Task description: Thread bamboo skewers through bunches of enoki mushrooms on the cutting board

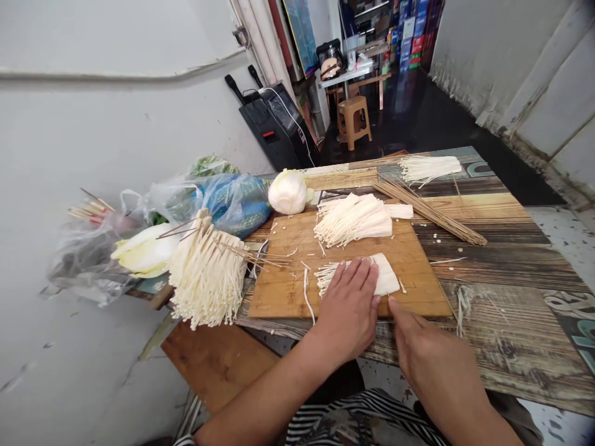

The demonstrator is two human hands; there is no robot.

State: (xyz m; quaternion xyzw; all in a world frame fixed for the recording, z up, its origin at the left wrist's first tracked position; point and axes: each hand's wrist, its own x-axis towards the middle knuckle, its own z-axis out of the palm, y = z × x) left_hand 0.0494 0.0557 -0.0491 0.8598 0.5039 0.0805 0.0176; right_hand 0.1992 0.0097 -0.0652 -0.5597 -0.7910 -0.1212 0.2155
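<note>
My left hand [349, 310] lies flat on a thin bundle of enoki mushrooms [385, 275], pressing it to the wooden cutting board [279, 291]. Its fingers are stretched out over the stems. At the bundle's near edge, my right hand [430, 347] is closed, thumb forward, close to my left thumb. Whatever it pinches is too small or hidden to make out. Behind, on the same board, rests a larger heap of enoki [356, 220]. Left of the board, a thick pile of skewered enoki [209, 272] has its sticks pointing right.
Bamboo skewers [432, 210] lie in a bunch right of the board. Another enoki bundle [430, 168] sits at the table's far edge. A cabbage head [288, 192], a cabbage piece [146, 249] and plastic bags [227, 198] line the left side. Beyond stands a stool [353, 121].
</note>
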